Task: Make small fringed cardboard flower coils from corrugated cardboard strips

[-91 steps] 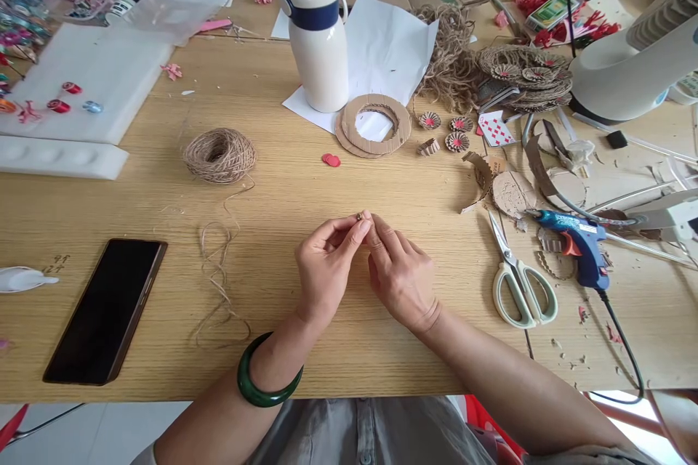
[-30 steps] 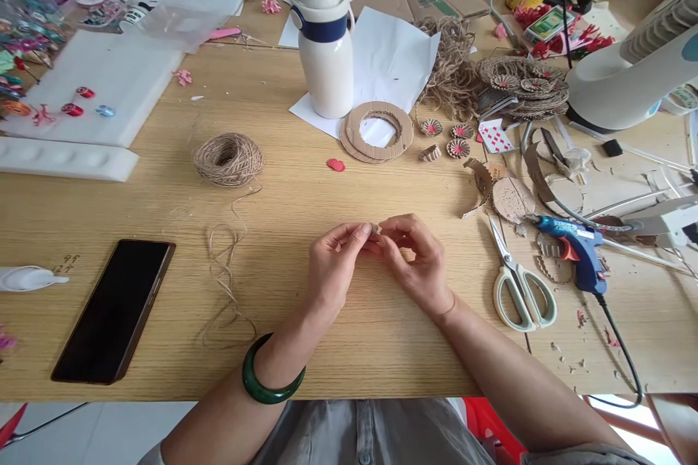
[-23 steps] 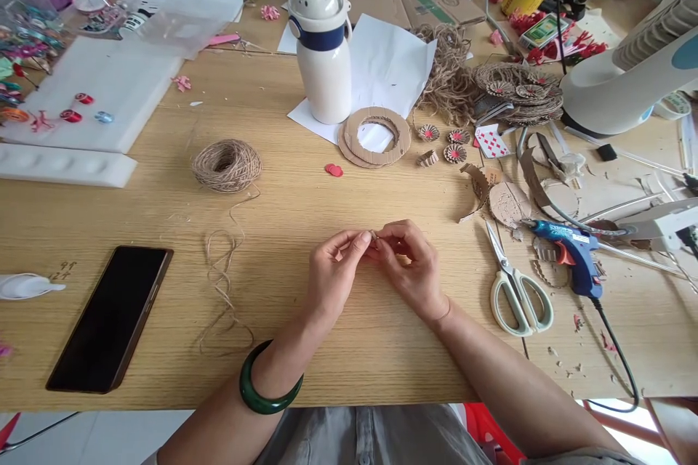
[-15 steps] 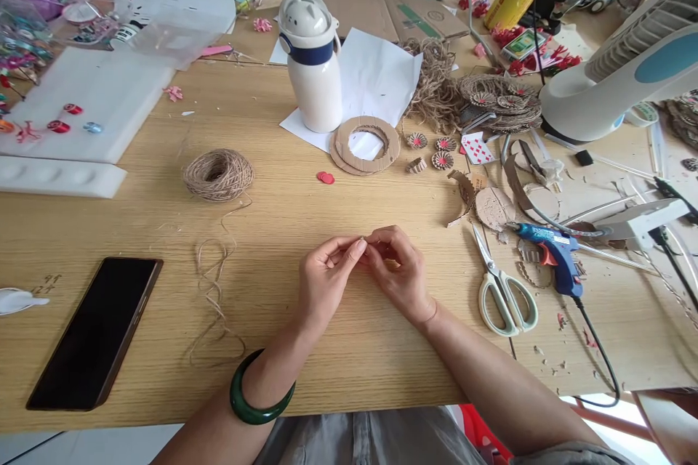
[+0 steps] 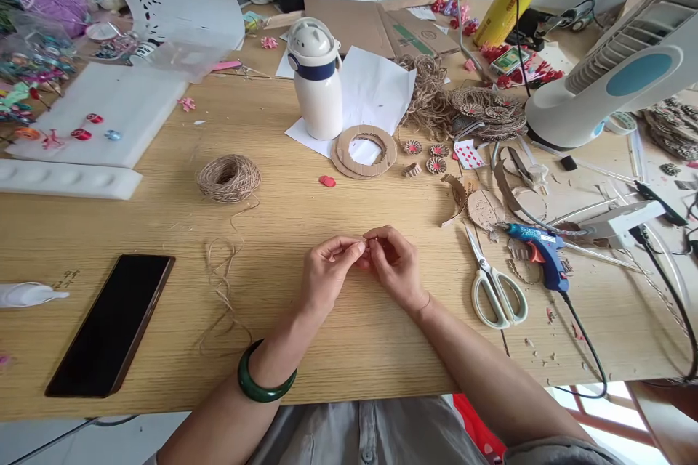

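Note:
My left hand [image 5: 331,269] and my right hand [image 5: 396,267] meet above the front middle of the table, thumbs and forefingers pinched close together. Whatever lies between the fingertips is too small or too hidden to name. To the left, a ball of jute twine [image 5: 227,178] has a loose strand trailing down toward my left forearm. Two small red discs [image 5: 327,181] lie beyond my hands. Scissors [image 5: 496,290] with pale handles rest to the right of my right hand, beside a blue hot glue gun [image 5: 539,251].
A white bottle [image 5: 319,87] stands behind cardboard rings [image 5: 390,160] on white paper. At left are a phone [image 5: 112,327] and white foam blocks [image 5: 98,116]. A white fan-like appliance [image 5: 611,80], cords and a power strip [image 5: 627,221] crowd the right. Small corrugated rosettes [image 5: 437,164] lie nearby.
The camera view has shifted slightly, so the table things sit a little differently in the picture. My hands stay together, with the right fingers slightly changed in pose.

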Tool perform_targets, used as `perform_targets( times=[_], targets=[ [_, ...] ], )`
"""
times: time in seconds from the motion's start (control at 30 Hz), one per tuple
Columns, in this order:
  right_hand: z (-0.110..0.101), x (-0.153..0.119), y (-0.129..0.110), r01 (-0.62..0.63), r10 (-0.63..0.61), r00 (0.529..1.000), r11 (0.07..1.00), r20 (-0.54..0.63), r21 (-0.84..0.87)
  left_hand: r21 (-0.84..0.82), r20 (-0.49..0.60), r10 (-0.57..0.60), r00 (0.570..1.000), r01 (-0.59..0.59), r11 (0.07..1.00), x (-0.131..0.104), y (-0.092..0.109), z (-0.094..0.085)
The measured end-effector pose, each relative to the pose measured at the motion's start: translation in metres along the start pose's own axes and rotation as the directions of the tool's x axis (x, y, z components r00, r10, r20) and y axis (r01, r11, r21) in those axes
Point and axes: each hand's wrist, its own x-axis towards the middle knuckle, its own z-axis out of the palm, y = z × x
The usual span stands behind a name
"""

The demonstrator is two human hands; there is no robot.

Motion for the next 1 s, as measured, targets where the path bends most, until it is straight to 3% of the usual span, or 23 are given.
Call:
perform_targets(
  times=[0.17, 0.33, 0.43, 0.57, 0.7, 1.0],
  targets=[
    [0.0, 0.001, 0.004, -0.1, 0.102, 0.995, 0.986, -0.009, 0.134, -0.08, -0.059, -0.027, 0.998, 0.022, 0.997, 0.002, -0.002, 0.0],
    [0.0, 0.001, 0.001, -0.122, 0.125, 0.992, 0.964, 0.006, 0.234, 0.055, -0.085, 0.165, 0.983, -0.161, 0.985, 0.003, -0.008, -0.002],
    [-0.001, 0.0, -0.001, -0.098, 0.099, 0.995, 0.973, 0.008, 0.209, 0.095, -0.063, 0.192, 0.979, -0.185, 0.978, 0.002, -0.01, -0.002],
    [0.0, 0.0, 0.0, -0.107, 0.106, 0.994, 0.959, 0.021, 0.264, 0.123, -0.032, 0.191, 0.981, -0.186, 0.975, 0.0, -0.01, -0.001],
    [0.001, 0.002, 0.002, -0.191, 0.196, 0.98, 0.899, 0.029, 0.393, 0.128, -0.025, 0.173, 0.985, -0.168, 0.977, -0.002, -0.008, 0.0],
    [-0.001, 0.006, -0.001, -0.262, 0.276, 0.961, 0.861, 0.031, 0.436, -0.071, 0.033, 0.029, 0.999, -0.026, 0.997, 0.0, -0.004, 0.002]
  ],
)
